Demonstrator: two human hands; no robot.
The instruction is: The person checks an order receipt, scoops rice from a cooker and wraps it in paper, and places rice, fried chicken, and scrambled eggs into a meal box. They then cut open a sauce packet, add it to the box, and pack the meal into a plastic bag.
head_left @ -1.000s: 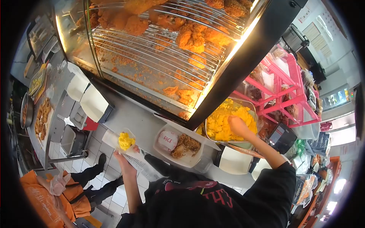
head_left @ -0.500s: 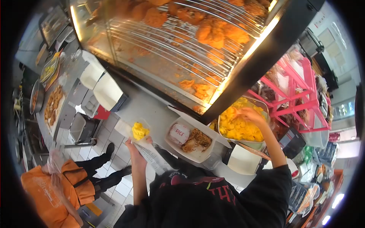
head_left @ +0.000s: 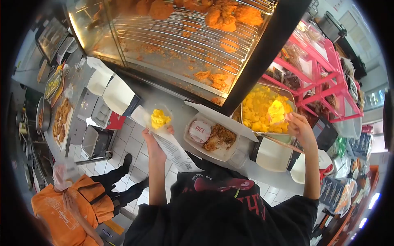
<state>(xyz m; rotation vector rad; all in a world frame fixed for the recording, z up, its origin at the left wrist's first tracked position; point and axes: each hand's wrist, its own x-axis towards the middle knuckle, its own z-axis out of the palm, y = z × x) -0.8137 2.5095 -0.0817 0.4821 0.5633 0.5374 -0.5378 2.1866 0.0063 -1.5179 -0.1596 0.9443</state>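
Observation:
My left hand [head_left: 157,143] is closed around a small clear cup [head_left: 161,128] heaped with soft yellow food [head_left: 160,118]. A long printed receipt [head_left: 174,152] runs beneath its fingers. My right hand [head_left: 301,128] is closed at the right edge of a metal tray [head_left: 292,96] filled with lumpy yellow food [head_left: 256,104]. A bright yellow lump [head_left: 278,111] sits just beyond its fingertips, raised above the rest; what carries it is hidden. Between my hands stands an open takeout box [head_left: 223,153] with a wrapped round packet marked RICE [head_left: 200,131] and fried chicken [head_left: 221,135].
A lit glass display case [head_left: 172,88] with fried pieces on racks stands ahead. A pink rack [head_left: 320,82] is at right. Open empty boxes [head_left: 118,96] [head_left: 273,153] flank the counter. A clear lidded cup [head_left: 239,158] is near me. Another person in orange [head_left: 65,209] stands at left.
My right hand has pulled back from inside the tray to its right edge, with a yellow lump now raised at its fingertips. My left hand still holds the cup. The view has shifted slightly.

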